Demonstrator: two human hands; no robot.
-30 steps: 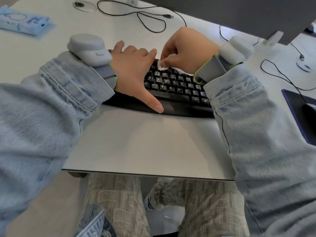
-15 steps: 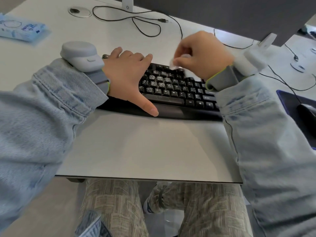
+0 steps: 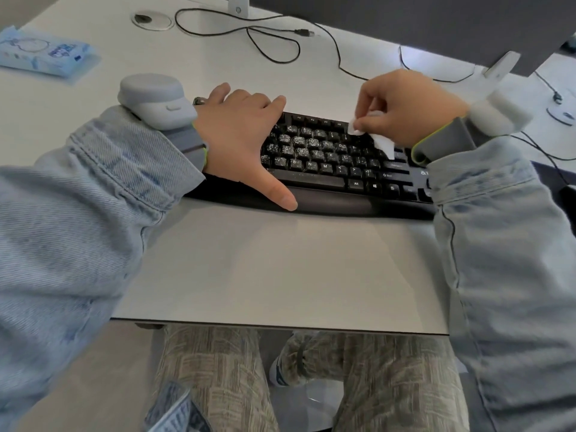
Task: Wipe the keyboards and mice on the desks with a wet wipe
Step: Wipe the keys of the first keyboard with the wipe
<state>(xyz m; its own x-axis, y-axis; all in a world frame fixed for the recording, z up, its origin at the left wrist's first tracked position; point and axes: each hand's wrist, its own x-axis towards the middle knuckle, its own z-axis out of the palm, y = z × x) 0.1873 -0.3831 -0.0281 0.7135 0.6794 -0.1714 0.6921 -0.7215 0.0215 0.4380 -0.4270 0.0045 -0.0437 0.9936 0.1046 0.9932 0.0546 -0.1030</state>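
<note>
A black keyboard (image 3: 330,169) with worn key legends lies across the white desk (image 3: 274,269). My left hand (image 3: 243,138) rests flat on the keyboard's left end, fingers straight and thumb stretched along the front palm rest. My right hand (image 3: 408,107) pinches a white wet wipe (image 3: 374,135) over the upper right rows of keys; the wipe's loose end hangs down onto the keys. The keyboard's right end is hidden by my right sleeve. No mouse shows clearly; a dark mouse pad corner (image 3: 561,179) peeks out at the right edge.
A blue pack of wet wipes (image 3: 46,53) lies at the desk's far left. Black cables (image 3: 274,42) loop behind the keyboard, near a cable grommet (image 3: 152,20). A monitor (image 3: 436,23) on a white stand stands at the back. My legs show below the desk's front edge.
My right hand with the wipe has moved rightward along the upper key rows, from the middle toward the right part. My left hand has stayed on the keyboard's left end.
</note>
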